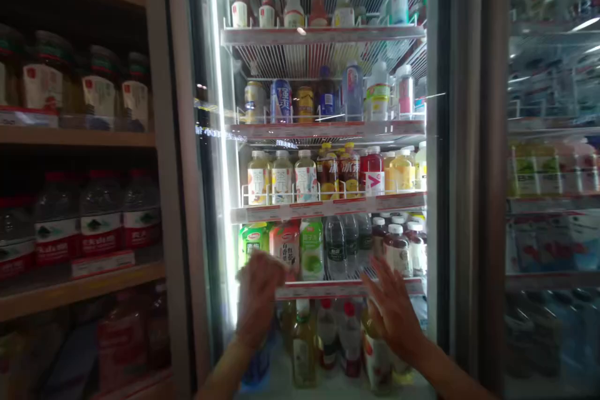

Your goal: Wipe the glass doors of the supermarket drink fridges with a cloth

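My left hand (257, 297) is raised before the lower left of a lit drinks fridge, smeared by motion, so its finger shape is unclear. Behind it are a green drink carton (253, 239) and a red one (285, 244), partly covered by the hand. On the right, my right hand (391, 309) has its fingers spread with nothing in them. It is nearest the fridge's lower shelf edge (328, 289) and the dark bottles with white caps (396, 249). I cannot tell whether either hand touches anything.
Higher fridge shelves hold bottled teas (282, 178) and cans (280, 101). More bottles (304, 350) stand at the bottom. To the left, a wooden shelf (79, 137) carries jars and water bottles (100, 219). Another fridge (553, 200) is on the right. Light reflections cross the glass.
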`<state>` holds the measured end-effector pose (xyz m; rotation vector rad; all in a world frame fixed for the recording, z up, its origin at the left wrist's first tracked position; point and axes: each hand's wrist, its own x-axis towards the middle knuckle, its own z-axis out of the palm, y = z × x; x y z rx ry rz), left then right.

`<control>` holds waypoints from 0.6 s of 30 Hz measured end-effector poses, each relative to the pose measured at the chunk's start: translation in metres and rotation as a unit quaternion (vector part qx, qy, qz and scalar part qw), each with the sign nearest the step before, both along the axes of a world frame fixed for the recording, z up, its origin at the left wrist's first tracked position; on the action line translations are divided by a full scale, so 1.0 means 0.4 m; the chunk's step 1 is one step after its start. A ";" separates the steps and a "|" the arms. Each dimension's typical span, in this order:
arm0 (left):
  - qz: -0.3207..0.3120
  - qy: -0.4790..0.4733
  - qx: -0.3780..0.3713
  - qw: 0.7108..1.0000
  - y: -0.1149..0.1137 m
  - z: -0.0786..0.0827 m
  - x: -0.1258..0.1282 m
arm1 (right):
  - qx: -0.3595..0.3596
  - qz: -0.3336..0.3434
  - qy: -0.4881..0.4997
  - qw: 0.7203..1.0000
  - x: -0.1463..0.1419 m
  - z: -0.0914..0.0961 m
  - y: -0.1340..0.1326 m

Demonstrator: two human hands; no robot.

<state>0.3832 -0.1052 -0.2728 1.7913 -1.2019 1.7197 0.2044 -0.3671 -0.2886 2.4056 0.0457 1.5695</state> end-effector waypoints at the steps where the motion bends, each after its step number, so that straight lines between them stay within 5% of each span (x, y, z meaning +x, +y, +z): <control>1: -0.021 -0.037 0.074 0.996 -0.017 -0.005 -0.008 | 0.003 -0.001 -0.001 1.000 0.002 -0.001 0.003; 3: -0.050 -0.093 0.191 0.976 -0.031 -0.003 -0.008 | 0.001 0.001 -0.006 1.000 0.002 0.000 0.002; 5: -0.044 -0.091 0.194 0.976 -0.009 0.027 0.017 | -0.001 0.001 -0.010 1.000 -0.004 0.004 -0.011; 7: -0.005 -0.028 0.047 0.999 0.026 0.076 0.051 | 0.005 -0.002 -0.013 1.000 -0.017 0.008 -0.027; 9: 0.039 0.047 -0.150 0.987 0.036 0.121 0.069 | 0.010 -0.004 -0.010 1.000 -0.028 0.014 -0.031; 11: 0.047 0.069 -0.208 0.975 -0.004 0.144 0.054 | 0.000 0.012 -0.001 1.000 -0.032 0.021 -0.015; 15: -0.047 -0.013 0.026 0.998 -0.177 0.139 -0.051 | -0.007 0.107 -0.002 0.994 -0.008 0.057 0.063; 18: -0.072 0.003 0.033 0.997 -0.267 0.149 -0.106 | 0.022 0.205 0.000 0.979 0.031 0.103 0.113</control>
